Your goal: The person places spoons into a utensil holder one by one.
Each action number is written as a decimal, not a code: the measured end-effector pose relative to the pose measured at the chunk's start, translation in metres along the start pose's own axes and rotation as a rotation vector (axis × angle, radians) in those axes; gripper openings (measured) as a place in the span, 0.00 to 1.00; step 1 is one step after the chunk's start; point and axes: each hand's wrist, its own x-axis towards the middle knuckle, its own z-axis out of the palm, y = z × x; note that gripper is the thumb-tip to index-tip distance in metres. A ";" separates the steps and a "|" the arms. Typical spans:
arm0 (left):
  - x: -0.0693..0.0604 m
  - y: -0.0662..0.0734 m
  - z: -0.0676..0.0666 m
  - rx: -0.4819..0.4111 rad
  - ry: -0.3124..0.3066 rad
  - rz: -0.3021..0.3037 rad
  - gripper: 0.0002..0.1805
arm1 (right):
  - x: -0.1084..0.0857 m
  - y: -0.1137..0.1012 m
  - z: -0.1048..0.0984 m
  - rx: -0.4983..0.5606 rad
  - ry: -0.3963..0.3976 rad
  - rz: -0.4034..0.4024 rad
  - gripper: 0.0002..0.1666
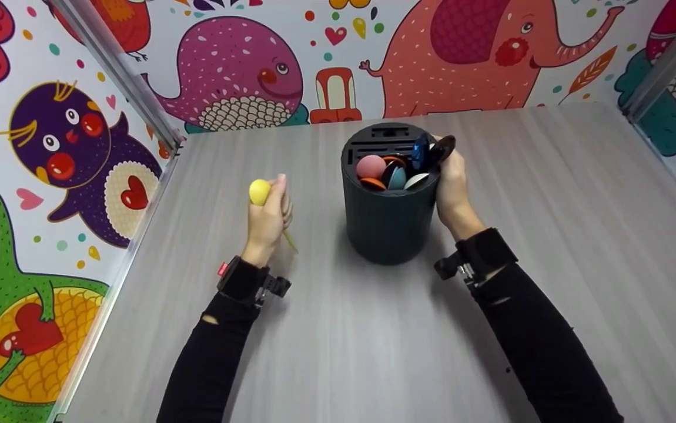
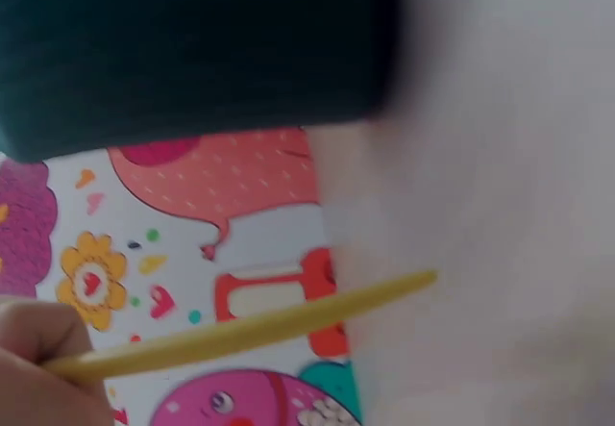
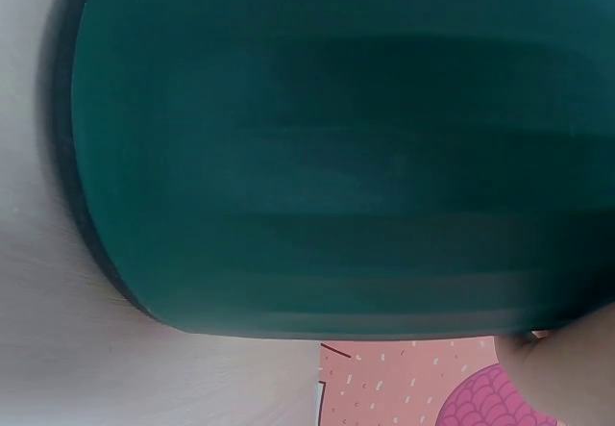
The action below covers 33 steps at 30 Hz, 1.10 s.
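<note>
Upright in my left hand (image 1: pixel 268 214) is a yellow spoon (image 1: pixel 260 192), its rounded bowl above the fist and its thin handle sticking out below. In the left wrist view the spoon's handle (image 2: pixel 240 336) runs out from the fingers, apart from the holder. A dark green, round utensil holder (image 1: pixel 390 223) stands on the table to the right of that hand. My right hand (image 1: pixel 454 191) grips the holder's far right side near the rim, its fingers mostly hidden behind it. Its ribbed wall (image 3: pixel 317 157) fills most of the right wrist view.
Several round-ended utensils, among them a pink one (image 1: pixel 371 167), a blue one (image 1: pixel 395 177) and a black one (image 1: pixel 442 150), stand in the holder beside its slots. The grey table (image 1: pixel 338 352) meets cartoon-printed walls (image 1: pixel 338 53) at the back and sides.
</note>
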 end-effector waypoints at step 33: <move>0.032 0.127 0.118 -0.311 -0.177 0.247 0.23 | 0.001 0.001 0.002 0.001 -0.017 -0.034 0.27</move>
